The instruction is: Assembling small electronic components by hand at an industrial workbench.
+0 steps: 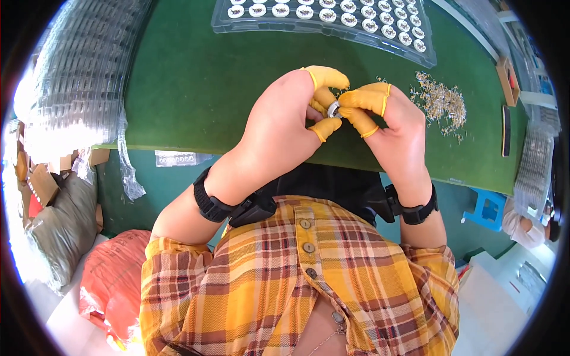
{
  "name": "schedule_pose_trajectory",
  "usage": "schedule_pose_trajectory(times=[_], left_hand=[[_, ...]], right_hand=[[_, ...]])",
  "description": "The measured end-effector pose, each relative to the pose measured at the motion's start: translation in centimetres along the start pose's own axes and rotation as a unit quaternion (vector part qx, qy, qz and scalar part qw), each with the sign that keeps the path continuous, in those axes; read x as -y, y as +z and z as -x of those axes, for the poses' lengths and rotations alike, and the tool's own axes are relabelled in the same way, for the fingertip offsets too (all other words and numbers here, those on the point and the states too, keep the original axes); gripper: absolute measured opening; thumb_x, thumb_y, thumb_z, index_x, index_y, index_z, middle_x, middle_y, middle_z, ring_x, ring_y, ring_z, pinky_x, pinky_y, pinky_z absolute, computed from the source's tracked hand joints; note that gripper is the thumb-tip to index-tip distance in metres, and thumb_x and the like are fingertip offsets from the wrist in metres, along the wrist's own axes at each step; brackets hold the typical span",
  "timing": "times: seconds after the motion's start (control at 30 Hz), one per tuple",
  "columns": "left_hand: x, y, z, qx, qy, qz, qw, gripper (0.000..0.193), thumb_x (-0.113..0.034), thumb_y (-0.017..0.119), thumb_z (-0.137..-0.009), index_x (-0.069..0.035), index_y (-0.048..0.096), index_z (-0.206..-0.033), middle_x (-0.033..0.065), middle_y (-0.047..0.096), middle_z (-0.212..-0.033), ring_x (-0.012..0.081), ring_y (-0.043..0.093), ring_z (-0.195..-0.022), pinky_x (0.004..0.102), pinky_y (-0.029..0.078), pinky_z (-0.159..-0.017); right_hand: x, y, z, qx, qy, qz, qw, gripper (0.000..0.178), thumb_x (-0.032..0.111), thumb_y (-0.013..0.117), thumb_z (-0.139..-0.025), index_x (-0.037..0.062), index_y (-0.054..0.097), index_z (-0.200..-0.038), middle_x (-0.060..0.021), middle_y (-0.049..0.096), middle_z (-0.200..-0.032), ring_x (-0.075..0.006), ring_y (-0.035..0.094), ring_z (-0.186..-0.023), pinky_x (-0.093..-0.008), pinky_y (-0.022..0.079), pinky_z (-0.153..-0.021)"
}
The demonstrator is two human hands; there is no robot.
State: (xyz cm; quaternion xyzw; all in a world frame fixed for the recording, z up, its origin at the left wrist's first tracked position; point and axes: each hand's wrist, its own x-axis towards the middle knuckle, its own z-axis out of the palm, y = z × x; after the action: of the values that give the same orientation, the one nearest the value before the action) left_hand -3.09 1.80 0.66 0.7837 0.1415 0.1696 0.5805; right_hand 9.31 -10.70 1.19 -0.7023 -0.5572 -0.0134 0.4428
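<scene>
My left hand point(282, 113), with yellow finger cots on several fingers, is closed on a small round white-and-silver part point(333, 109) just above the green tabletop. The part's dark inner face is turned toward my other hand. My right hand point(389, 115), also in yellow finger cots, has its thumb and forefinger pinched together against that part. Whatever lies between those fingertips is hidden. Thin wire-like bits show beside the fingers. To the right of my right hand lies a loose pile of tiny components with metal leads point(442, 105).
A clear plastic tray point(237, 25) with rows of round white parts stands at the far edge. Stacked clear trays point(83, 71) rise at the left. A dark narrow bar point(506, 130) and a brown wooden block point(507, 81) lie at the right. Below stands a blue stool point(488, 209).
</scene>
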Motion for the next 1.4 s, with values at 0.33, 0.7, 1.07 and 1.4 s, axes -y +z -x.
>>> schedule_pose_trajectory(times=[0.33, 0.7, 1.07, 1.4], left_hand=[[1.1, -2.4, 1.4, -0.025, -0.064, 0.092, 0.993, 0.034, 0.012, 0.062, -0.082, 0.002, 0.055, -0.115, 0.0065, 0.060, -0.103, 0.0133, 0.061, -0.094, 0.0256, 0.053, -0.083], [0.1, -2.5, -0.6, -0.008, -0.100, 0.147, 0.984, 0.034, 0.003, 0.067, -0.082, -0.002, 0.057, -0.114, 0.0023, 0.062, -0.103, 0.0077, 0.060, -0.088, 0.0199, 0.048, -0.073], [1.2, -1.3, -0.7, -0.011, -0.075, 0.242, 0.967, 0.038, 0.007, 0.065, -0.082, -0.001, 0.053, -0.117, 0.0056, 0.061, -0.106, 0.0129, 0.060, -0.094, 0.0235, 0.051, -0.077], [0.8, -0.5, -0.5, -0.020, -0.062, 0.155, 0.986, 0.039, 0.010, 0.068, -0.079, 0.000, 0.051, -0.113, 0.0057, 0.059, -0.105, 0.0114, 0.060, -0.094, 0.0252, 0.053, -0.083]], right_hand=[[-2.2, -1.3, -1.3, 0.041, 0.174, -0.058, 0.982, 0.011, 0.002, 0.070, -0.079, 0.0019, 0.068, -0.090, -0.0092, 0.066, -0.083, -0.0185, 0.065, -0.071, -0.0267, 0.052, -0.062], [-2.0, 0.2, -3.2, 0.145, -0.051, 0.215, 0.964, 0.014, 0.006, 0.071, -0.070, 0.0080, 0.065, -0.083, -0.0065, 0.057, -0.078, -0.0251, 0.059, -0.074, -0.0344, 0.049, -0.064], [-0.5, 0.1, -0.2, 0.034, 0.227, -0.359, 0.905, 0.025, -0.011, 0.064, -0.081, -0.0013, 0.067, -0.104, -0.0081, 0.065, -0.098, -0.0157, 0.065, -0.088, -0.0259, 0.055, -0.078], [-0.8, 0.5, 0.5, -0.018, 0.165, -0.250, 0.954, 0.021, -0.006, 0.069, -0.079, 0.0027, 0.070, -0.097, -0.0073, 0.067, -0.096, -0.0131, 0.064, -0.084, -0.0241, 0.054, -0.070]])
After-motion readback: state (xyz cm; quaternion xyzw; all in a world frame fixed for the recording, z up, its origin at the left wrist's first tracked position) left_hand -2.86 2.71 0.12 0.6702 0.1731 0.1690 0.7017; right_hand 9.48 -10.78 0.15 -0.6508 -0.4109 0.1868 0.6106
